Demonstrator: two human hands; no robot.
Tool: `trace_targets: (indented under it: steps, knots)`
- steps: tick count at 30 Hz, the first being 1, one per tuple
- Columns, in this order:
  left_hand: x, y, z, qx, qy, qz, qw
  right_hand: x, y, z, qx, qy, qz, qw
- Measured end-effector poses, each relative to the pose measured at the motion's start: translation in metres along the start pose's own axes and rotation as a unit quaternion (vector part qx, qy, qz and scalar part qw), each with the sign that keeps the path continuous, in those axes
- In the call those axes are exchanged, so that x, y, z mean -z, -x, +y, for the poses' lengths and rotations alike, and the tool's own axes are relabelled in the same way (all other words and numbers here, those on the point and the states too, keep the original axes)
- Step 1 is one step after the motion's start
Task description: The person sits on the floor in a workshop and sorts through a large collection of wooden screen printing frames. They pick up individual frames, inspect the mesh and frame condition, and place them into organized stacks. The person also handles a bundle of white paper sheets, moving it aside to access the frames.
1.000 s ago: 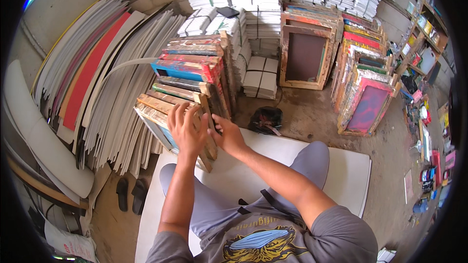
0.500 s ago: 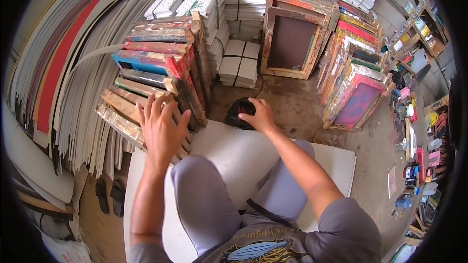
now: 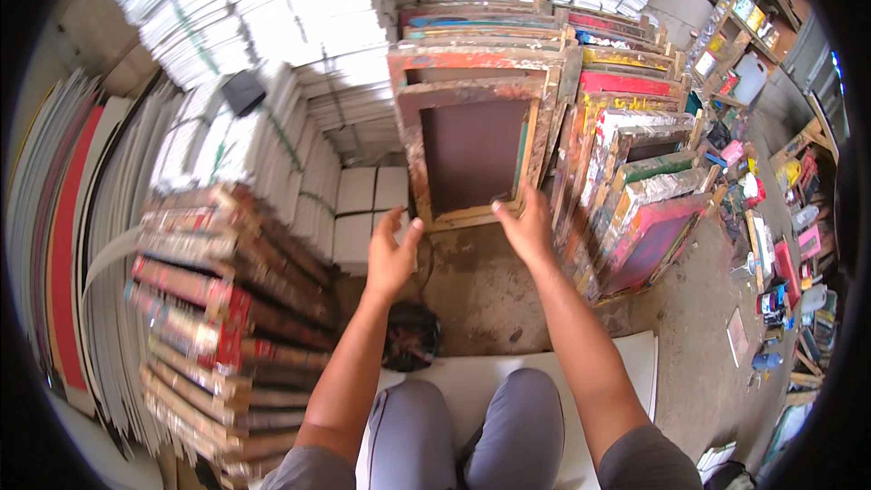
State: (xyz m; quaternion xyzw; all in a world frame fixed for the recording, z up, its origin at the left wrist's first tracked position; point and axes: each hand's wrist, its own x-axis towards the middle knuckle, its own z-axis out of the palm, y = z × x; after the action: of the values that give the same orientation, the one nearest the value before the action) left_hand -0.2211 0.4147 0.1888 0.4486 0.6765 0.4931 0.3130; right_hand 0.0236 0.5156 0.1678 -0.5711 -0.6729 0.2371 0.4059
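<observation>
Both my hands reach forward, fingers apart and holding nothing. My left hand (image 3: 394,252) is in front of a strapped stack of pale sheets (image 3: 365,195), short of the lower left corner of a wooden screen-printing frame (image 3: 476,159). That frame leans upright, with dark mesh and a paint-stained border. My right hand (image 3: 526,225) overlaps its lower right corner in the view; whether it touches the wood I cannot tell. Below my left hand, a crumpled black plastic bag (image 3: 413,336) lies on the floor, with something reddish showing in it.
A blurred row of stained frames (image 3: 227,308) stands at left, beside upright sheets (image 3: 68,254). More frames (image 3: 635,181) lean at right. Bundled white paper (image 3: 299,9) is piled behind, with a dark flat object (image 3: 243,93) on it. Bottles and tubs (image 3: 767,299) line the right side.
My left hand has left the frames at left and moved right and forward. My right hand has come away from the black bag and up toward the leaning frame. The view has shifted.
</observation>
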Motion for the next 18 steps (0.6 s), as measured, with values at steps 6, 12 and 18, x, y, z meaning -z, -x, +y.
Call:
trace_targets:
  steps: [6,12,18]
  knots:
    - [-0.06,-0.135,0.009,-0.083,-0.02,0.11,0.99,0.0,-0.124,0.065,-0.049,0.022,0.107,0.993]
    - [-0.089,-0.155,0.016,-0.039,-0.043,0.166,0.985,0.001,-0.149,0.065,-0.057,0.025,0.131,0.989]
    - [-0.087,-0.169,0.013,-0.016,-0.073,0.176,0.982,0.007,-0.154,0.078,-0.052,0.029,0.131,0.99]
